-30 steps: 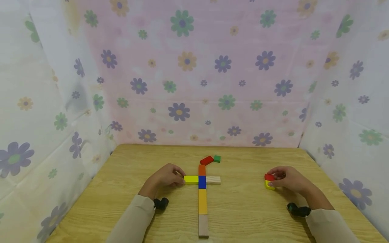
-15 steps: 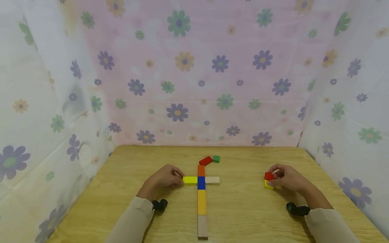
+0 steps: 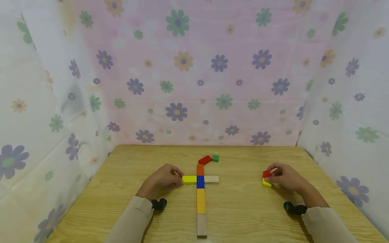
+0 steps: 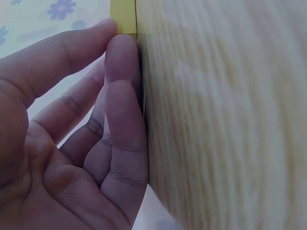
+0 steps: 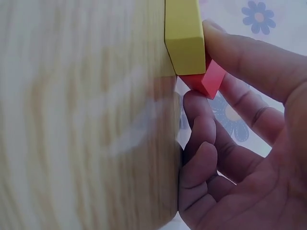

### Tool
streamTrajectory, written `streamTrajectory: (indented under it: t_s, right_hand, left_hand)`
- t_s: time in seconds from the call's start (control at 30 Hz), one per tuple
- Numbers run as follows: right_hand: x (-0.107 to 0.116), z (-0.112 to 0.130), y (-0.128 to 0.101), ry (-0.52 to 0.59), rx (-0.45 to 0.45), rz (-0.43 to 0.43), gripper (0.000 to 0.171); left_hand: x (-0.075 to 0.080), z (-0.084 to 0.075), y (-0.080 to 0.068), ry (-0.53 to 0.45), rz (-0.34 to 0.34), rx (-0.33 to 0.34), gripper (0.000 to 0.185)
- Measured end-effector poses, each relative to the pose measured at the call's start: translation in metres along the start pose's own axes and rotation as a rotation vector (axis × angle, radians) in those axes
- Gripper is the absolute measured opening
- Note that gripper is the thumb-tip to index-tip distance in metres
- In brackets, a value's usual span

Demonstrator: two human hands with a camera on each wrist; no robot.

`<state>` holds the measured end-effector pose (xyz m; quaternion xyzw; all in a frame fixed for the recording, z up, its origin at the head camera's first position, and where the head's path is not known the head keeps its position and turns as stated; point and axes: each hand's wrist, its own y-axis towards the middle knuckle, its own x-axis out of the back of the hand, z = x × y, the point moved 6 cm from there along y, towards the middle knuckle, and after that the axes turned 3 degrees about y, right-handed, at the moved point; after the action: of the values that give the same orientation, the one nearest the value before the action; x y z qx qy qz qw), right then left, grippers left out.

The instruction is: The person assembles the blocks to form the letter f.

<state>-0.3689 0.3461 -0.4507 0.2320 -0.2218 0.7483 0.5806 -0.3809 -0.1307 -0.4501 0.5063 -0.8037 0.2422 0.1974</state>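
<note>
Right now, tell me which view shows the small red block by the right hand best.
The right wrist view: the red block sits on the yellow block, pinched by the right hand. The head view shows it small and distant. The left wrist view misses it.

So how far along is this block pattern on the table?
Laid flat already: a line of natural, orange-yellow, blue and orange blocks, with a natural wood block as one crossbar arm. In hand: the left hand touches the yellow block; the right hand holds a small red block on a yellow one. The far red block and green block lie askew.
</note>
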Motion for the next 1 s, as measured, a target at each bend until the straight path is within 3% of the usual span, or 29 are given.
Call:
streamTrajectory:
  t_s: [1.0]
  right_hand:
    - [0.007, 0.012, 0.004, -0.187, 0.012, -0.087, 0.042]
  left_hand:
    - [0.000, -0.001, 0.001, 0.016, 0.004, 0.005, 0.025]
